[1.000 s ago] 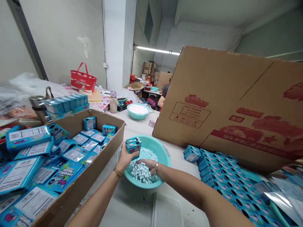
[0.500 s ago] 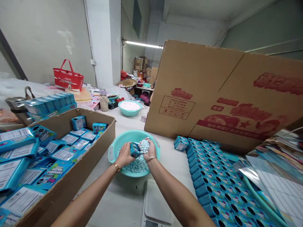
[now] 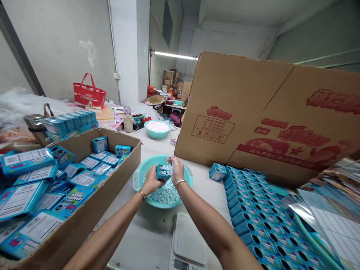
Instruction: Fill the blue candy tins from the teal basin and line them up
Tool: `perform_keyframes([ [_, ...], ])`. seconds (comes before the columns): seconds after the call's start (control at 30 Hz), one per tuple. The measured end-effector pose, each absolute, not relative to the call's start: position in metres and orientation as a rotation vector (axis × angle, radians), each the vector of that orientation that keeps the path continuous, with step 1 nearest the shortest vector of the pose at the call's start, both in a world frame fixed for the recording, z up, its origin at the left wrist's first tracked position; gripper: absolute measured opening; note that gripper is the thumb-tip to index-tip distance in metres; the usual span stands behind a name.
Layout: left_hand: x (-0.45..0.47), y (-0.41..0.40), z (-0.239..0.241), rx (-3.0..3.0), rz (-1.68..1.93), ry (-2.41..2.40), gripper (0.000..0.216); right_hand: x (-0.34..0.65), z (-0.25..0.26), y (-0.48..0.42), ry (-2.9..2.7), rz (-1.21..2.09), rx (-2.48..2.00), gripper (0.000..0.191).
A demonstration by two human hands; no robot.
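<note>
Above the basin [image 3: 149,164], left grip [image 3: 152,181] clamped on a blue box [image 3: 160,173], right grip [image 3: 178,171] cupped round pale balls [image 3: 169,168]

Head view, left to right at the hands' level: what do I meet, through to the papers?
Open carton → left hand → held box → right hand → lone box → box rows → papers.

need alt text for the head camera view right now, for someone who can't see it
The left hand holds a small blue box over a turquoise basin of pale blue balls while the right hand cups more balls at the box's end. A carton of blue boxes stands left, rows of similar boxes right, and a white scale in front.
</note>
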State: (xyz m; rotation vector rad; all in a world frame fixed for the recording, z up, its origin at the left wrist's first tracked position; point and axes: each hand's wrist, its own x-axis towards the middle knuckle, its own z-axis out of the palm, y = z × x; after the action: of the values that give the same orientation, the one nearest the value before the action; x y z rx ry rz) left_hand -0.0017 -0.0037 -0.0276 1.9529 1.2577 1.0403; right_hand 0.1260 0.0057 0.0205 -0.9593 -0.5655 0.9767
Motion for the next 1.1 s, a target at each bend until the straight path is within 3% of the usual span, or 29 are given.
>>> perform_keyframes([
  [0.73, -0.021, -0.004, -0.011, 1.778, 1.041, 1.043, 0.081, 0.161, 0.022, 0.004, -0.824, 1.109, -1.174, 0.027],
  [0.83, -0.019, -0.008, -0.012, 1.671, 1.009, 1.01, 0.084, 0.155, 0.012, -0.001, -0.864, 1.127, -1.228, 0.038],
  [0.97, -0.009, -0.014, -0.018, 1.52, 0.961, 0.988, 0.072, 0.132, -0.001, -0.002, -0.773, 1.155, -1.278, 0.055],
  [1.1, -0.006, -0.016, -0.018, 1.457, 0.987, 0.999, 0.071, 0.127, 0.001, -0.003, -0.831, 1.091, -1.264, 0.046],
])
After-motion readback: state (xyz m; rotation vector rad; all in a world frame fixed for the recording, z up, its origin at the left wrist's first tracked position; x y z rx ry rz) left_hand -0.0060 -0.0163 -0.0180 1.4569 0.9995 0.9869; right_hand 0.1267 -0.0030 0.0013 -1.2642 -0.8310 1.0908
